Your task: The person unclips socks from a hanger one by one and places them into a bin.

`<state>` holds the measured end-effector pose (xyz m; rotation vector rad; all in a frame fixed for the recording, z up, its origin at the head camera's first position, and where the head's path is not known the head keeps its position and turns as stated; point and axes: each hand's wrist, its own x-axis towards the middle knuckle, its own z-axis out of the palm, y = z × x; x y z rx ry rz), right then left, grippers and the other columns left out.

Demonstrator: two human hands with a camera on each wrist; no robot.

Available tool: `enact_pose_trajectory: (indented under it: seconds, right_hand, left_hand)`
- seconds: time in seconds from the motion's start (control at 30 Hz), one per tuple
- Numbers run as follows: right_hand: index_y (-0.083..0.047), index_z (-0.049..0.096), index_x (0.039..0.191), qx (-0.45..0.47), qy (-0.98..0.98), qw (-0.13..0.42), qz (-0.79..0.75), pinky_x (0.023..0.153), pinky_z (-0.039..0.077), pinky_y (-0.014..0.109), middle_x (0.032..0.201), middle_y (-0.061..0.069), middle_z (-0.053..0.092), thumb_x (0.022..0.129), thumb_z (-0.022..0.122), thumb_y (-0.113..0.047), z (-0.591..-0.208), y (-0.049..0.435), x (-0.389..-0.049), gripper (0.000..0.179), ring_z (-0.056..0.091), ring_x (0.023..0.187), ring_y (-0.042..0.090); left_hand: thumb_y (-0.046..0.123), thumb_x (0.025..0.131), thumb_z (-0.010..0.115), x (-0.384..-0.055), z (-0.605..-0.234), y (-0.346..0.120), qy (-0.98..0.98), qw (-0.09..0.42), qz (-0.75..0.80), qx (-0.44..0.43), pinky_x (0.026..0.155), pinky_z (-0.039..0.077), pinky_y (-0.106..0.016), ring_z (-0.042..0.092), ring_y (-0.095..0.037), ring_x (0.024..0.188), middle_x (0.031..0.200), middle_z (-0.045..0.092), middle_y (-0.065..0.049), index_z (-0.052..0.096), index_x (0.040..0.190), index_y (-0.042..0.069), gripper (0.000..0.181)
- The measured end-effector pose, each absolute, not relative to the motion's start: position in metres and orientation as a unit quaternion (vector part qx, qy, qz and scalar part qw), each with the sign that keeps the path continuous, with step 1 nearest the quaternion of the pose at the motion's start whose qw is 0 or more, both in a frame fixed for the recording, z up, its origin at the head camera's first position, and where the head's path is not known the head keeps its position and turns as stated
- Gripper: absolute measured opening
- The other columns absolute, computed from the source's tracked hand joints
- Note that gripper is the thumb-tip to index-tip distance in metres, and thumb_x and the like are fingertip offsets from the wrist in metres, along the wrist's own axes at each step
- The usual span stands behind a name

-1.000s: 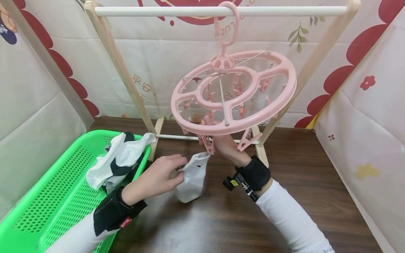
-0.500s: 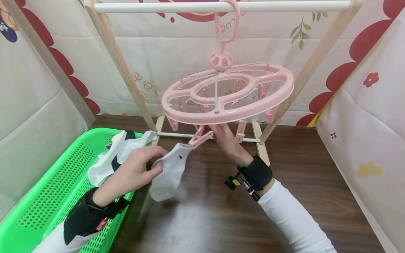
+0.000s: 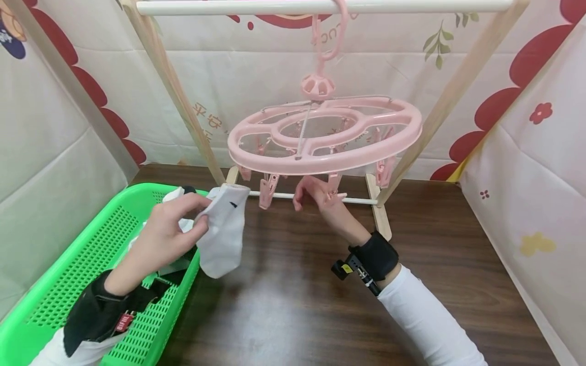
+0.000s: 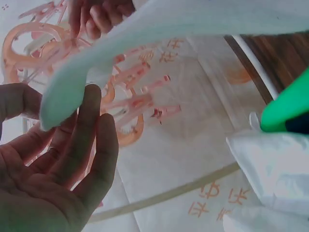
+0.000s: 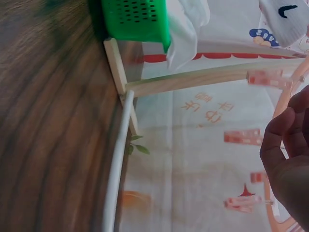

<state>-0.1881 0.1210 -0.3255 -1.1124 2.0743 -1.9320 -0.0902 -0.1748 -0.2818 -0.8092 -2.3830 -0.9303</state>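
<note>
My left hand pinches the cuff of a white sock with a small black swoosh. The sock hangs past the right edge of the green basket. A pink round clip hanger hangs from the rack, several clothespins dangling below its ring. One clothespin hangs just right of the sock, apart from it. Under the front of the ring is my right hand, partly behind another clothespin. Its fingers are loosely bent and hold nothing visible in the right wrist view.
The green basket at the left contains more white and dark cloth items, partly covered by my left hand and the sock. A wooden rack with a white top bar and a lower bar stands on the brown table. Printed fabric walls surround it.
My left hand has moved left and slightly up with the sock, which has parted from the clothespin. That clothespin swung left, then dropped to hang down. The hanger ring has turned and levelled somewhat.
</note>
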Motion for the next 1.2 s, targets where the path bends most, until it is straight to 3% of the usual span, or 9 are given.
enact_pose_trajectory:
  seconds: [0.17, 0.33, 0.43, 0.57, 0.7, 0.8, 0.97, 1.2]
  right_hand:
    - [0.004, 0.050, 0.085, -0.361, 0.669, 0.063, -0.647, 0.069, 0.042, 0.029, 0.071, 0.010, 0.055, 0.104, 0.035, -0.043, -0.341, 0.129, -0.188, 0.053, 0.052, 0.069, 0.025]
    - [0.006, 0.049, 0.084, -0.356, 0.672, 0.074, -0.645, 0.069, 0.045, 0.031, 0.072, 0.011, 0.055, 0.106, 0.034, -0.032, -0.351, 0.136, -0.187, 0.047, 0.054, 0.068, 0.027]
    - [0.005, 0.051, 0.084, -0.349, 0.681, 0.064, -0.640, 0.068, 0.046, 0.031, 0.073, 0.010, 0.056, 0.106, 0.034, -0.033, -0.355, 0.141, -0.187, 0.048, 0.055, 0.068, 0.026]
    - [0.006, 0.051, 0.086, -0.345, 0.687, 0.046, -0.638, 0.068, 0.046, 0.030, 0.074, 0.009, 0.056, 0.107, 0.034, -0.023, -0.360, 0.149, -0.185, 0.040, 0.055, 0.070, 0.018]
    - [0.009, 0.049, 0.087, -0.331, 0.680, 0.055, -0.652, 0.068, 0.047, 0.030, 0.074, 0.009, 0.055, 0.106, 0.032, -0.013, -0.364, 0.156, -0.184, 0.034, 0.055, 0.070, 0.015]
    - [0.012, 0.048, 0.087, -0.323, 0.684, 0.059, -0.651, 0.068, 0.047, 0.030, 0.073, 0.010, 0.055, 0.106, 0.031, -0.012, -0.366, 0.158, -0.182, 0.035, 0.054, 0.070, 0.015]
    - [0.011, 0.050, 0.087, -0.314, 0.691, 0.058, -0.648, 0.067, 0.047, 0.031, 0.073, 0.011, 0.055, 0.106, 0.032, -0.017, -0.369, 0.160, -0.181, 0.038, 0.055, 0.069, 0.016]
    - [0.012, 0.049, 0.091, -0.322, 0.684, 0.058, -0.652, 0.063, 0.048, 0.034, 0.073, 0.012, 0.055, 0.106, 0.031, -0.015, -0.374, 0.164, -0.181, 0.035, 0.055, 0.067, 0.016]
  left_hand:
    - [-0.011, 0.078, 0.061, -0.090, -0.273, -0.190, -0.873, 0.245, -0.327, -0.266, 0.069, 0.047, -0.014, 0.062, -0.008, 0.074, 0.087, 0.068, -0.001, 0.067, 0.095, 0.003, 0.022]
    - [-0.011, 0.078, 0.062, -0.084, -0.259, -0.209, -0.877, 0.279, -0.318, -0.230, 0.073, 0.044, -0.009, 0.059, 0.005, 0.079, 0.088, 0.067, -0.005, 0.067, 0.096, -0.001, 0.021]
    - [-0.011, 0.078, 0.061, -0.079, -0.251, -0.219, -0.874, 0.296, -0.324, -0.208, 0.075, 0.042, -0.007, 0.057, 0.010, 0.080, 0.090, 0.067, 0.002, 0.068, 0.097, -0.002, 0.022]
    - [-0.009, 0.079, 0.062, -0.073, -0.244, -0.230, -0.880, 0.313, -0.301, -0.192, 0.074, 0.040, -0.006, 0.055, 0.012, 0.079, 0.090, 0.062, 0.014, 0.069, 0.098, 0.000, 0.022]
    - [-0.006, 0.079, 0.060, -0.071, -0.244, -0.238, -0.887, 0.329, -0.262, -0.192, 0.072, 0.037, -0.007, 0.051, 0.015, 0.079, 0.087, 0.059, 0.012, 0.068, 0.095, 0.000, 0.019]
    - [-0.006, 0.078, 0.060, -0.069, -0.247, -0.244, -0.887, 0.335, -0.258, -0.187, 0.073, 0.037, -0.006, 0.050, 0.016, 0.079, 0.087, 0.059, 0.014, 0.068, 0.095, 0.000, 0.020]
    - [-0.005, 0.078, 0.059, -0.068, -0.252, -0.258, -0.891, 0.336, -0.251, -0.171, 0.073, 0.036, -0.005, 0.049, 0.018, 0.080, 0.091, 0.053, 0.029, 0.069, 0.093, -0.001, 0.018]
    - [-0.002, 0.078, 0.058, -0.071, -0.256, -0.285, -0.907, 0.335, -0.221, -0.130, 0.066, 0.034, -0.002, 0.044, 0.024, 0.079, 0.091, 0.045, 0.042, 0.069, 0.090, -0.002, 0.016]
